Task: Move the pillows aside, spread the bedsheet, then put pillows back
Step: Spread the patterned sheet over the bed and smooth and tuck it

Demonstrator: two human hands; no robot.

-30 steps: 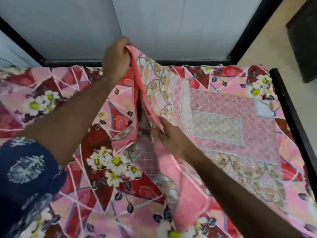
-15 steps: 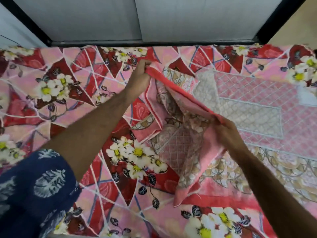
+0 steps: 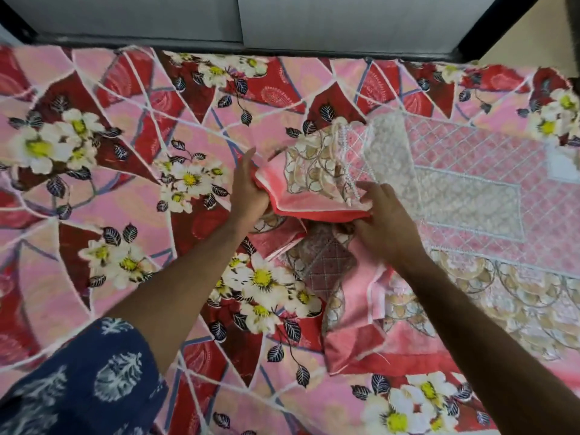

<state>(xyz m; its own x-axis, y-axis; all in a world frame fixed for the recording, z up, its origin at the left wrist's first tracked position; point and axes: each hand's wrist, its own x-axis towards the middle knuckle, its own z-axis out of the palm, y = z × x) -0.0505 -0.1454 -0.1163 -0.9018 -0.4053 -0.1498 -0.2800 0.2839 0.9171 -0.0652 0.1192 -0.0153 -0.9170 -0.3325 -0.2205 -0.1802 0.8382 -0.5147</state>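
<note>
A pink and red floral bedsheet [image 3: 131, 189] lies flat over the left and far part of the bed. On its right half lies a second pink sheet [image 3: 470, 196] with white lattice embroidery, its left edge folded and bunched. My left hand [image 3: 248, 186] grips the red-bordered folded edge of that embroidered sheet from the left. My right hand [image 3: 383, 221] holds the same fold from the right, fingers on top of the cloth. Below the hands, more of the sheet lies crumpled in folds [image 3: 354, 296]. No pillows are in view.
A black bed frame rail [image 3: 219, 47] runs along the far edge, with grey wall panels [image 3: 345, 17] behind it. A strip of beige floor [image 3: 530, 36] shows at the top right. My blue patterned sleeve [image 3: 84, 384] fills the lower left.
Both hands have come down and closer together, lowering the raised edge of the embroidered sheet from the far side toward the middle of the bed into a folded bunch.
</note>
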